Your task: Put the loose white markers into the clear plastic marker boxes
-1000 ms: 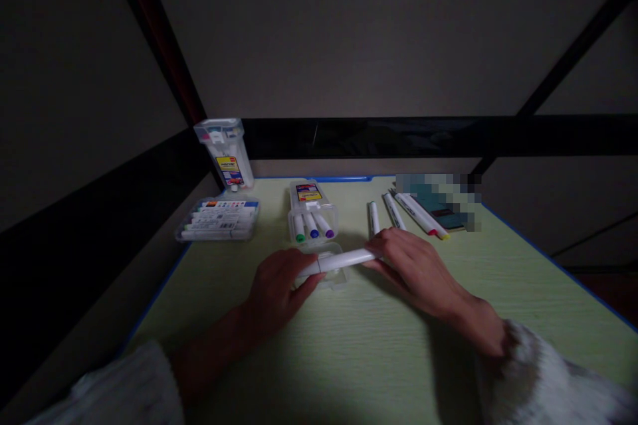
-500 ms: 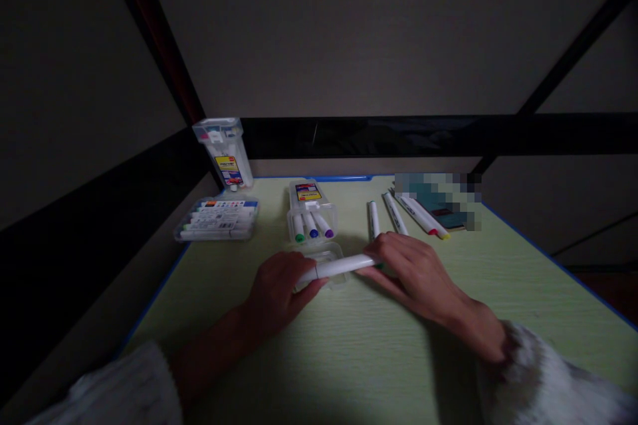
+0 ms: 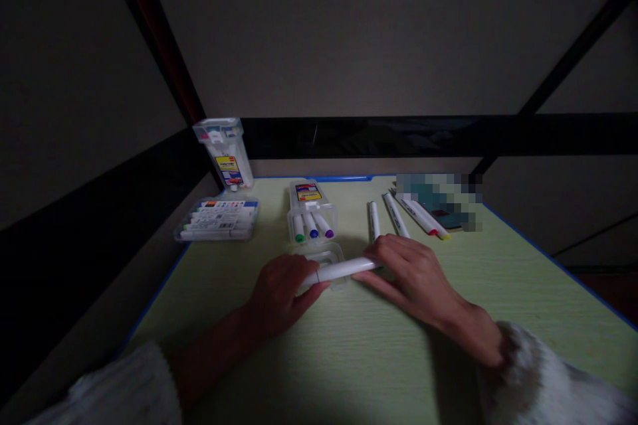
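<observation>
Both my hands hold one white marker (image 3: pixel 340 270) level over the pale green table (image 3: pixel 349 358). My left hand (image 3: pixel 279 292) is closed on its left end and my right hand (image 3: pixel 411 272) pinches its right end. Just behind the marker lies a clear plastic lid (image 3: pixel 326 257). Beyond it an open clear case (image 3: pixel 312 212) lies on the table with three markers inside, showing green, blue and purple caps.
A flat clear case of markers (image 3: pixel 218 219) lies at the left, with an upright marker case (image 3: pixel 225 153) behind it. Several loose markers (image 3: pixel 399 212) and a dark booklet (image 3: pixel 438 202) lie at the back right. A dark rail runs behind the table.
The marker and both hands have sunk slightly toward me and the table. Everything else stays put.
</observation>
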Demonstrator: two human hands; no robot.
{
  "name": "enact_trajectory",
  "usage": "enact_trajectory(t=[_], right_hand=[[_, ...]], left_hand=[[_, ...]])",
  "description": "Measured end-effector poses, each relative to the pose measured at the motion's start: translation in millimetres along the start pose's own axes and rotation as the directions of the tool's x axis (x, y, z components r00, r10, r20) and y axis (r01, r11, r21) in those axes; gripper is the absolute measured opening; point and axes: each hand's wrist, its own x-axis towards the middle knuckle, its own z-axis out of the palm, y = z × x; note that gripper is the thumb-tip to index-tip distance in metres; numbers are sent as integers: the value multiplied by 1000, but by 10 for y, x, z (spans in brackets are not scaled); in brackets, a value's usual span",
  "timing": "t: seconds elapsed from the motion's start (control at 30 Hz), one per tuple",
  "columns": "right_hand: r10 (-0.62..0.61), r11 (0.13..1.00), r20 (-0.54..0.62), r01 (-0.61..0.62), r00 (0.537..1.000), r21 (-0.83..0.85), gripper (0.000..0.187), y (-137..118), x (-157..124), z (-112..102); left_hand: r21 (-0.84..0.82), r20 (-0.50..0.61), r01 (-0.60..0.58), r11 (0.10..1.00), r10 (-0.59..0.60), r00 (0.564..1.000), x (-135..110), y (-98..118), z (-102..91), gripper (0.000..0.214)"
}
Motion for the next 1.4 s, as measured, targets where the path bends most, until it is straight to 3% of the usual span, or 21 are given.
enact_trajectory(t=[0.33,0.53,0.67,1.0,1.4], right_hand=[[-30,999,34,31,999,-13,31,-1,12,-12],[-151,987,111,156,982,-40,29,42,4,-13],[-200,976,97,207,975,-61,28,56,-3,-4],[-168,984,49,170,985,-47,36,27,23,-3],[-177,983,41,179,983,-35,31,32,11,5]], left_hand=[[7,-2,-9,1000,9,1000,-6,6,-2,18],[-13,15,-20,1000,20,1000,-16,0,9,18],[7,4,-44,999,44,999,-11,2,5,19],[19,-17,-36,999,36,999,-4,18,-8,20],[65,20,-65,996,63,998,29,35,-32,23]])
